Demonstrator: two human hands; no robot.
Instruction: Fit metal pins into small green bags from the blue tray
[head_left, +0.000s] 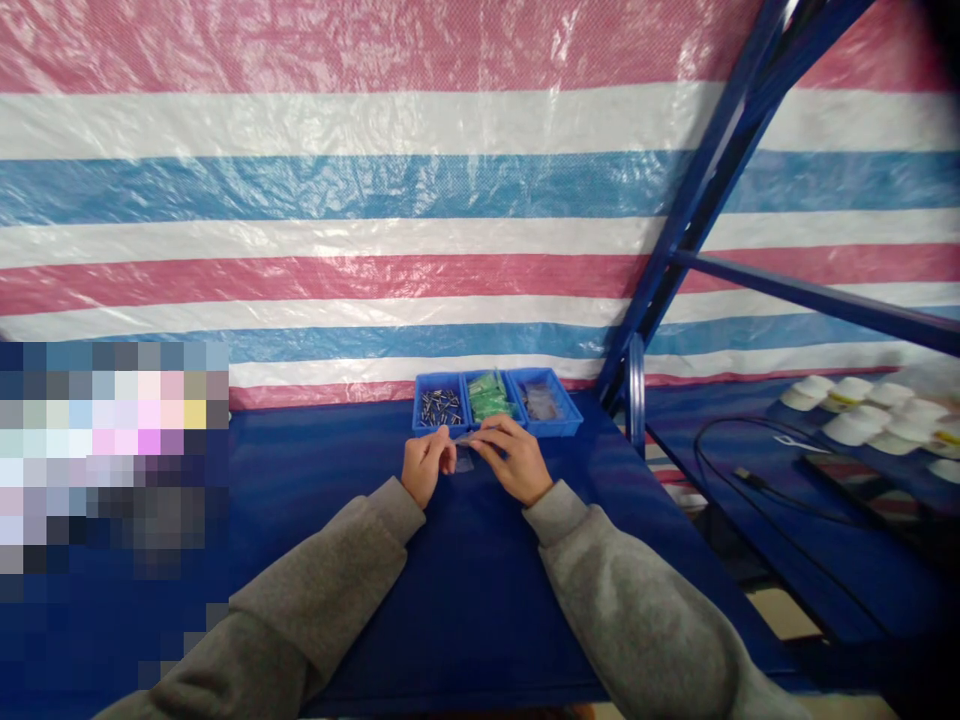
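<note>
Between my hands is a small clear plastic bag (465,462), hanging just above the blue table. My left hand (426,468) pinches its left side with curled fingers. On the other side my right hand (517,462) grips the bag's upper edge between thumb and fingers. Whether anything is inside the bag, I cannot tell. Just beyond the hands stand three blue bins side by side. The left bin (417,405) holds dark metal screws (442,408), the middle one green packets (491,395), and the right one (574,412) clear plastic bags (541,402).
A blue metal frame post (675,240) slants up at the right. Past it, another blue table carries white round rolls (855,422) and a black cable (757,480). Striped sheeting (375,200) hangs behind. A blurred-out patch covers the left side.
</note>
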